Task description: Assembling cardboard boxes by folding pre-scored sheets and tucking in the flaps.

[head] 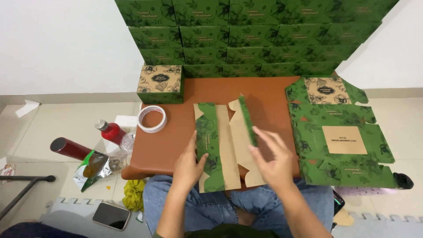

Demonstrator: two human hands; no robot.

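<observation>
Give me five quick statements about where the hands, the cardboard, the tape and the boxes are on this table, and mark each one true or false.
1. The left hand presses on the flat box blank. True.
2. The right hand holds the tape roll. False: the roll lies by itself on the table, left of both hands.
3. A stack of flat blanks lies right of the right hand. True.
4. The folded boxes are stacked along the near edge of the table. False: they stand at the far edge, against the wall.
5. A phone lies on the table. False: it lies on the floor, to the left.
</observation>
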